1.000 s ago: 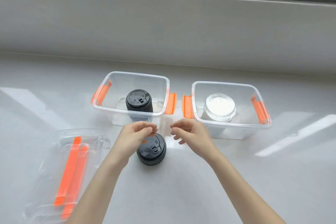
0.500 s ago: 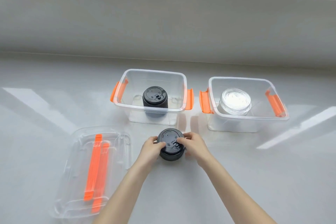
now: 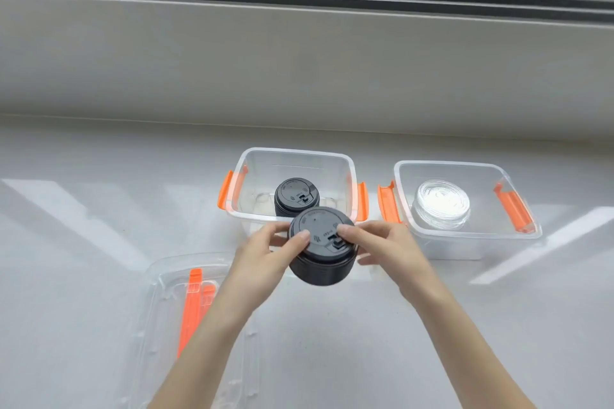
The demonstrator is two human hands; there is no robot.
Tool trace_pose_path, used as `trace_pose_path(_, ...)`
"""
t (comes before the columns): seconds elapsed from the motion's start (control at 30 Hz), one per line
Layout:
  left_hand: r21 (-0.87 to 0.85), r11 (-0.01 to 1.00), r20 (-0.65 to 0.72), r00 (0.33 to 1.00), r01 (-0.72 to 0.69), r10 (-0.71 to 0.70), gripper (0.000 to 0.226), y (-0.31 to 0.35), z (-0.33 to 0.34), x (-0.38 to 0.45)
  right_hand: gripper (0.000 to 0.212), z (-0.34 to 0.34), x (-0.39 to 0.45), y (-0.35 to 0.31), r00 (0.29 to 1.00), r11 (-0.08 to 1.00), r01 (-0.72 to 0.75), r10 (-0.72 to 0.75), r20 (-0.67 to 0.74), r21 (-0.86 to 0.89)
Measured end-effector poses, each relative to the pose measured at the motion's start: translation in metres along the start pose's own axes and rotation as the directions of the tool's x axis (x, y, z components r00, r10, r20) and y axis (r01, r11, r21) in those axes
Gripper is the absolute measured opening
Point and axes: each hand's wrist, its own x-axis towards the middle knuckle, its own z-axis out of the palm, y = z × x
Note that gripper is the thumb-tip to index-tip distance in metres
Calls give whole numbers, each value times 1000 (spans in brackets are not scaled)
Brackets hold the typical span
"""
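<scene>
black lid stack point(image 3: 320, 247), clamped by fingers of left hand point(image 3: 265, 254) and right hand point(image 3: 390, 247) on opposite sides to stay together, before clear bin point(image 3: 295, 151).

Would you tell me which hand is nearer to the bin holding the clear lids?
Right. The right hand grips the black stack just left of the bin; the left hand grips the stack's other side, farther away.

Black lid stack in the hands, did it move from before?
Yes. The black lid stack went up and toward the left clear box; it now covers the box's front rim; before, it stood on the table short of it.
</scene>
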Motion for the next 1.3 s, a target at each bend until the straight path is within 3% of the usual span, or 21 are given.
trace_pose_path(0.13,9,985,-85,981,-174,174,27,29,-16,28,30,6,25,-37,985,989,148,-147,-91,3)
trace_pose_path(0.23,0,976,-125,968,-218,217,30,39,-19,58,26,15,57,-50,972,981,193,-189,-143,18)
trace_pose_path(0.5,215,976,-110,993,-26,50,39,20,-20,129,12,40,135,-32,981,990,91,-108,-160,-109)
trace_pose_path(0.6,266,964,-33,999,28,-20,36,10,-20,145,15,43,148,-22,990,985,31,-54,-132,-170)
trace_pose_path(0.7,322,945,-21,999,51,-46,33,4,-18,155,27,45,156,-15,991,976,6,-35,-130,-219)
trace_pose_path(0.8,372,926,-25,997,73,-68,33,0,-16,160,25,47,160,-11,992,968,-12,-21,-128,-249)
trace_pose_path(0.87,373,924,-24,996,89,-86,34,-3,-15,162,22,48,161,-9,993,963,-31,0,-117,-267)
trace_pose_path(1.2,337,933,3,990,128,-138,37,-10,-16,166,48,49,161,-7,992,942,-77,40,-118,-328)
trace_pose_path(1.3,332,936,-5,993,115,-120,38,-9,-15,164,41,49,158,-8,995,933,-62,28,-100,-355)
